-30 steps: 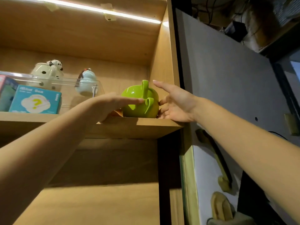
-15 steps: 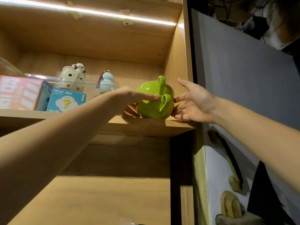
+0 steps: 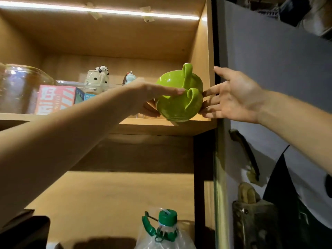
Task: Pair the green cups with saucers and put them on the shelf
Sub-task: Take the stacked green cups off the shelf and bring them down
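green cups [image 3: 177, 103] apparently between both fingers [image 3: 209, 92]

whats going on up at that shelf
A person is reaching up with both bare hands to two stacked glossy green ceramic cups at the right front edge of the lit wooden shelf. The left hand lies across the stack's left side, and the right hand touches its right side with open fingers. The stack looks tilted. No saucers are visible.

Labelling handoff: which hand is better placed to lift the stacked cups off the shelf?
Probably left. The left hand already wraps the cups, fingers over the top and thumb below. The right hand is open, only fingertips touching the side.
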